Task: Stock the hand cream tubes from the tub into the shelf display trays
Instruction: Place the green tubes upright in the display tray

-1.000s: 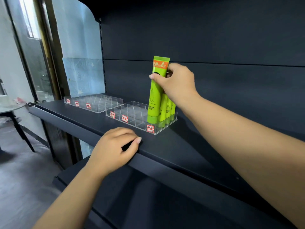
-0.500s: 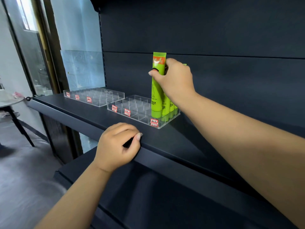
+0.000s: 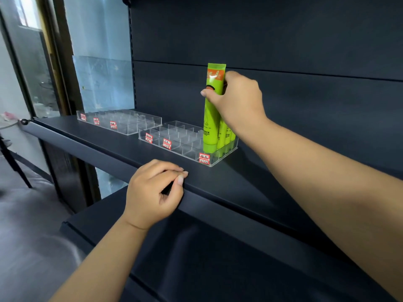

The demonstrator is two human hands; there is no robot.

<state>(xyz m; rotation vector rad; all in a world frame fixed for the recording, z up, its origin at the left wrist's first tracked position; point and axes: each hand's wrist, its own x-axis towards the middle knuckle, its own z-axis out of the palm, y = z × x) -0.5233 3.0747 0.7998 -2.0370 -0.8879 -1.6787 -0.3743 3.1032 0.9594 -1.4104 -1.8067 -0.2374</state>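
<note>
A green hand cream tube (image 3: 211, 118) stands upright in the front right compartment of a clear display tray (image 3: 174, 147) on the dark shelf. My right hand (image 3: 236, 99) grips the tube near its top, thumb in front. Behind it a row of further green tubes (image 3: 226, 136) fills the same column, partly hidden by my wrist. My left hand (image 3: 152, 192) rests curled at the shelf's front edge, thumb against fingertips, holding nothing that I can see. The tub is out of view.
A second clear tray (image 3: 122, 123) with red price labels sits further left on the dark shelf (image 3: 239, 184). A lower shelf (image 3: 196, 258) juts out beneath. A glass panel and a doorway lie to the left, with grey floor below.
The tube has come down from tilted above the tray to standing upright in the front right compartment, my right hand still gripping it. The left hand stays at the shelf edge.
</note>
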